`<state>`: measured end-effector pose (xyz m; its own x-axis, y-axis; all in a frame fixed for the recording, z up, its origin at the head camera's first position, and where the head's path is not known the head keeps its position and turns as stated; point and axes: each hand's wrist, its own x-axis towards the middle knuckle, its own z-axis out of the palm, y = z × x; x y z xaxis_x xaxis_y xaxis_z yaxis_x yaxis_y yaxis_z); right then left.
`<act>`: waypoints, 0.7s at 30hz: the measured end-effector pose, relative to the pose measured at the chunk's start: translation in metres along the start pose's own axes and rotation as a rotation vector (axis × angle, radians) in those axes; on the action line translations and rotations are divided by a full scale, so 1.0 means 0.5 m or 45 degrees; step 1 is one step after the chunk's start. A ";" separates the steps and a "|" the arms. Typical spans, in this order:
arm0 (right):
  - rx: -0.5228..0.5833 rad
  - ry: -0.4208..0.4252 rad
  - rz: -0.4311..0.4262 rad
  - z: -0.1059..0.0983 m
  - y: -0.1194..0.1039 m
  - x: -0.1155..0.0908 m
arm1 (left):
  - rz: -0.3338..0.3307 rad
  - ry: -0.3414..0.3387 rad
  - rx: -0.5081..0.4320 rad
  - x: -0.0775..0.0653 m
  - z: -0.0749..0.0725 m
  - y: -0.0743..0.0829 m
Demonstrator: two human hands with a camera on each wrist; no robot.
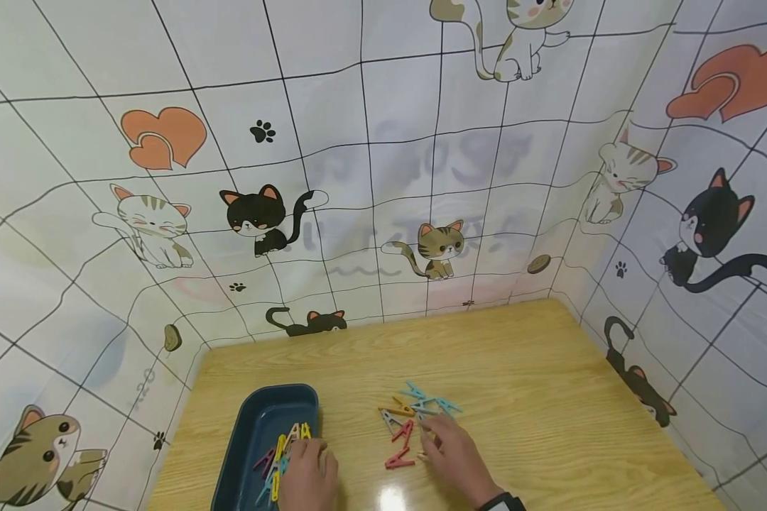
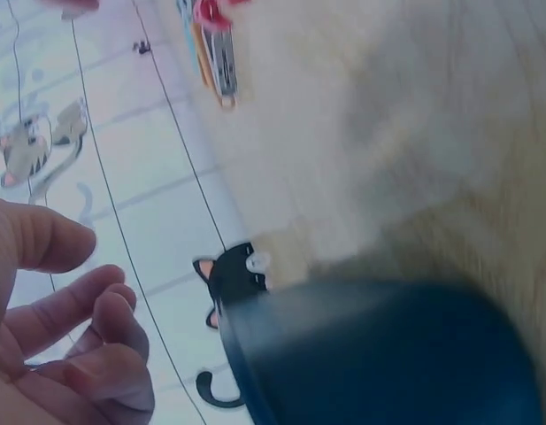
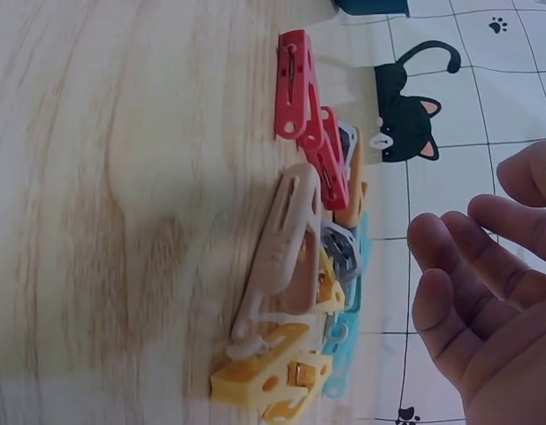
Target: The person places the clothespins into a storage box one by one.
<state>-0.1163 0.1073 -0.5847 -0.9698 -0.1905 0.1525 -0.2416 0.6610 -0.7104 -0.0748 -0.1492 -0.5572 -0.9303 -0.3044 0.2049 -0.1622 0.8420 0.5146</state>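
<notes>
My left hand (image 1: 308, 477) is over the right side of a dark blue tray (image 1: 275, 406), close to yellow, purple, blue and beige clothespins (image 1: 277, 465) lying inside. In the left wrist view, its fingers (image 2: 122, 323) are loosely bent with nothing between them, and the tray's blurred end shows beside them. My right hand (image 1: 457, 458) hovers at the near right side of a loose pile of clothespins on the table. In the right wrist view, red (image 3: 295, 84), beige (image 3: 274, 248), yellow (image 3: 255, 372) and blue clothespins (image 3: 342, 354) lie beside its relaxed, parted fingers (image 3: 449, 248), which hold nothing.
The wood-grain table (image 1: 524, 369) carries the tray on the left and the pile near the middle. A white cloth (image 1: 396, 177) with a grid and cartoon cats surrounds the back and both sides. A dark band (image 1: 503, 502) circles the right wrist.
</notes>
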 end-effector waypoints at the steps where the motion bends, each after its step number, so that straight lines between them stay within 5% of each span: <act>1: -0.008 0.015 0.001 -0.002 0.001 0.000 | 0.012 -0.015 0.001 -0.003 0.006 0.007; 5: -0.015 0.082 0.009 -0.008 0.006 -0.002 | 0.102 -0.051 -0.010 -0.019 0.031 0.030; 11: 0.025 0.164 0.012 -0.011 0.021 -0.012 | 0.291 0.011 -0.127 -0.041 0.075 0.040; 21: 0.056 0.171 0.066 -0.011 0.042 -0.023 | 0.234 -0.244 -0.155 -0.061 0.094 0.071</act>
<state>-0.1105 0.1274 -0.5974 -0.9775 -0.0562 0.2035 -0.1924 0.6341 -0.7489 -0.0679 -0.0890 -0.5841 -0.9874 -0.0527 0.1490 0.0445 0.8120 0.5820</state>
